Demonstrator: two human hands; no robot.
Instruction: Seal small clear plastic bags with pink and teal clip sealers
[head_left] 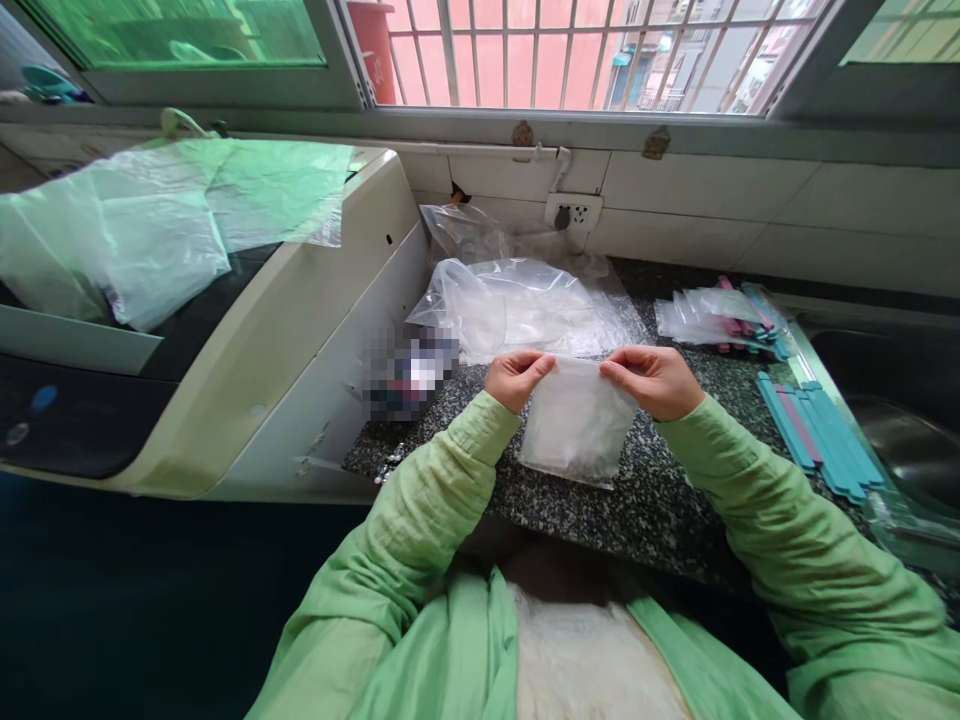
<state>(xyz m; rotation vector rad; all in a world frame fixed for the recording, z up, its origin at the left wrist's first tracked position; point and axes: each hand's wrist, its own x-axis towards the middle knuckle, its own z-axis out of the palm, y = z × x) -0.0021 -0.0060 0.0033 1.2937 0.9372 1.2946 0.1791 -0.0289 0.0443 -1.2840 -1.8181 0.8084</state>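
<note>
A small translucent plastic bag [577, 425] hangs between my two hands over the speckled dark counter. My left hand [517, 380] pinches its upper left corner between thumb and fingers. At the upper right corner, my right hand [656, 380] grips it the same way. The bag looks flat, and I cannot tell whether anything is inside. Just beyond my hands lies a large clear plastic bag [517, 305] with whitish contents, likely more small bags.
Teal and pink flat strips [817, 435] lie at the right by the steel sink [900, 440]. Behind them, filled small bags [705, 315] are piled. A beige machine [300, 330] with plastic sheets [172, 220] stands left. A socket [574, 212] is on the tiled wall.
</note>
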